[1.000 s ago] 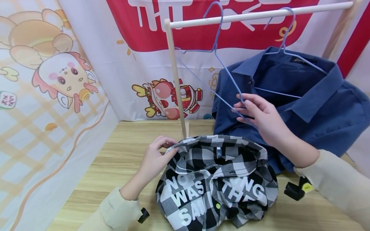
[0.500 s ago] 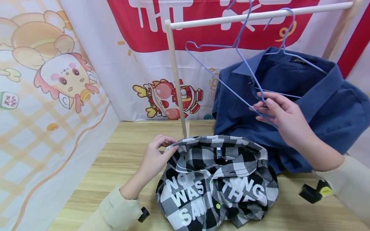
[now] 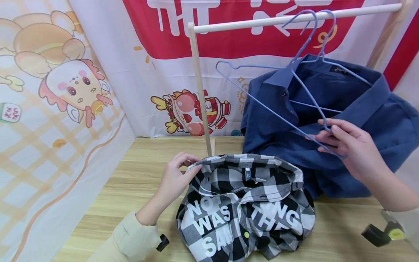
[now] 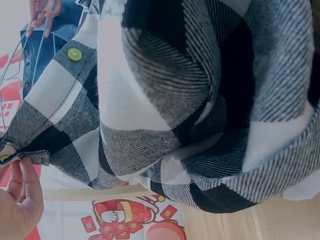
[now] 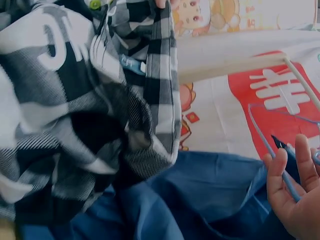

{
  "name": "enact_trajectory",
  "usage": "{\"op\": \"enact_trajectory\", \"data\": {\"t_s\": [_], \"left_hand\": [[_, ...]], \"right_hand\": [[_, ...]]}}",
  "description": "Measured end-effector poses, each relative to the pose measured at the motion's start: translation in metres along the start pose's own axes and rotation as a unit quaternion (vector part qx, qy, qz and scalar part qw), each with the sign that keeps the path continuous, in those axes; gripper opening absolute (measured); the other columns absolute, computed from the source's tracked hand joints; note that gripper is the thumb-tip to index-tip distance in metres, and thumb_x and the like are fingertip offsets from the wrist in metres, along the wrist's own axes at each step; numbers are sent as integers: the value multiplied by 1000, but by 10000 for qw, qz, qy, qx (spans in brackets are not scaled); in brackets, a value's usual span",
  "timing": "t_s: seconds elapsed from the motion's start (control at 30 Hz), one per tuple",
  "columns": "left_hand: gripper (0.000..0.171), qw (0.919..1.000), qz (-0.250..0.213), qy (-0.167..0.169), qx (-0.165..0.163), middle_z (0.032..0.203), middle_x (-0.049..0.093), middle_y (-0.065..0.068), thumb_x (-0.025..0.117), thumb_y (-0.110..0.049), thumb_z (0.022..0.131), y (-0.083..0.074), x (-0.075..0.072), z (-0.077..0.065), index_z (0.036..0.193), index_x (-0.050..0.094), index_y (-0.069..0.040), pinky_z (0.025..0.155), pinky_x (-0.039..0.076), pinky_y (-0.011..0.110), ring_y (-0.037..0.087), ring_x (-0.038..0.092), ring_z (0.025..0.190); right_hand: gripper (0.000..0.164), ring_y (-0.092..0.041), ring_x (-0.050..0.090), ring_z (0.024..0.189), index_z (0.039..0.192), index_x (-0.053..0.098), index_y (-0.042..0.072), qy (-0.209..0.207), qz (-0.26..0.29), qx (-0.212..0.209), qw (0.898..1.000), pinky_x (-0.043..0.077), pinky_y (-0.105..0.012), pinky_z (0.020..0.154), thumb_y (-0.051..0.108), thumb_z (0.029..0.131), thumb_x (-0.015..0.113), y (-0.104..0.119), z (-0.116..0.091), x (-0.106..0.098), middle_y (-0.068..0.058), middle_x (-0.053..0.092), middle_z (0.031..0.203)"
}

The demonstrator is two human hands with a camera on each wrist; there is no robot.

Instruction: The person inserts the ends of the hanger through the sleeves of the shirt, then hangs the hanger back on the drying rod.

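Note:
My left hand [image 3: 180,178] pinches the collar edge of a black-and-white checked shirt [image 3: 216,214] with white lettering; the left wrist view shows its fingers [image 4: 31,182] at the collar corner. My right hand [image 3: 351,147] holds one end of a blue wire hanger [image 3: 262,103] between thumb and fingers. The hanger's hook points up near the rail, and its other end reaches left above the shirt's collar. Behind that hand a navy blue shirt [image 3: 271,120] hangs on a second blue hanger [image 3: 348,69]. In the right wrist view the fingers [image 5: 278,172] curl around the wire.
A light wooden rack has its rail [image 3: 235,25] across the back and a thin upright post [image 3: 201,91] at its left. The wooden table [image 3: 121,189] spreads under the checked shirt. Printed cloth [image 3: 121,54] with cartoon figures lines the back and left.
My right hand has moved right and downward with the hanger, whose hook shifted from the rail's left part to beside the second hanger's hook. The left hand and checked shirt stayed put.

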State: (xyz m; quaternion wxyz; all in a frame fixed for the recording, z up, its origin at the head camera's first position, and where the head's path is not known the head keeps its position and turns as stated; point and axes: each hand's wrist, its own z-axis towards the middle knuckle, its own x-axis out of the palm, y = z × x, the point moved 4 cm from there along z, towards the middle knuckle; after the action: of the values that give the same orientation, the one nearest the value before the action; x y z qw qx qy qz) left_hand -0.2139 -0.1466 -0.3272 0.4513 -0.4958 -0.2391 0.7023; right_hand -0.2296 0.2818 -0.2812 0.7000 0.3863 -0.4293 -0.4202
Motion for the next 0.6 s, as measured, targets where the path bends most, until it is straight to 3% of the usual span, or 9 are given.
{"op": "enact_trajectory", "data": {"t_s": [0.17, 0.6], "left_hand": [[11, 9999, -60, -4, -113, 103, 65, 4, 75, -9, 94, -1, -1, 1, 105, 75, -10, 69, 54, 27, 21, 59, 93], [11, 9982, -390, -90, -446, 106, 67, 6, 74, -9, 94, -1, -3, 6, 105, 73, -7, 72, 54, 27, 26, 59, 95]], "right_hand": [[32, -14, 73, 93, 125, 70, 10, -137, -369, -55, 9992, 59, -25, 74, 5, 110, 42, -2, -12, -12, -5, 74, 105], [37, -16, 73, 92, 127, 69, 6, -18, -429, -90, 9990, 56, -24, 69, 1, 110, 37, -10, -41, -47, -7, 75, 106]]}}
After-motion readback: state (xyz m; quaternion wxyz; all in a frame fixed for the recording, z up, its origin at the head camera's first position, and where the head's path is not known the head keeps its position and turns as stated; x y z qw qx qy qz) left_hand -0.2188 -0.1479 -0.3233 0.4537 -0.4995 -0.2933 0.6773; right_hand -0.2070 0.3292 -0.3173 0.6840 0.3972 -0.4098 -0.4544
